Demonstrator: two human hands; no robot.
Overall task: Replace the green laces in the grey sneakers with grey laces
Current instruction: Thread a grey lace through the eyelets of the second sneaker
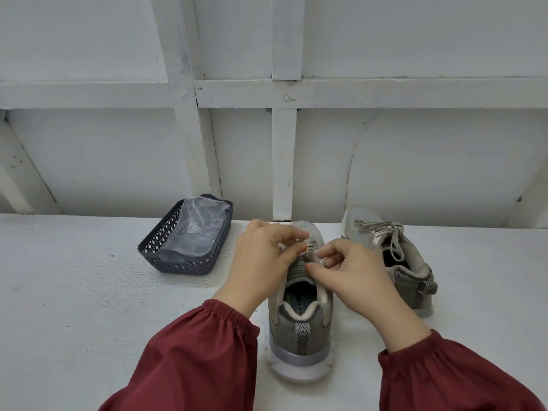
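Near grey sneaker (299, 324) heel nearest at surface (89, 292) centre, left grip (264, 253) and right grip (353, 271) both pinching its grey lace (311, 243) over the tongue, second sneaker (358, 222) laced just right, dark mesh basket (166, 256) left

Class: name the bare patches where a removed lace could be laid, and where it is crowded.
Bare: table left of near sneaker, before basket; right of far sneaker. Crowded: between them, around left hand and right hand.

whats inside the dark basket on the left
A crumpled clear plastic bag lies in the basket, filling most of it. Whether it holds anything cannot be told, and it covers the basket floor.
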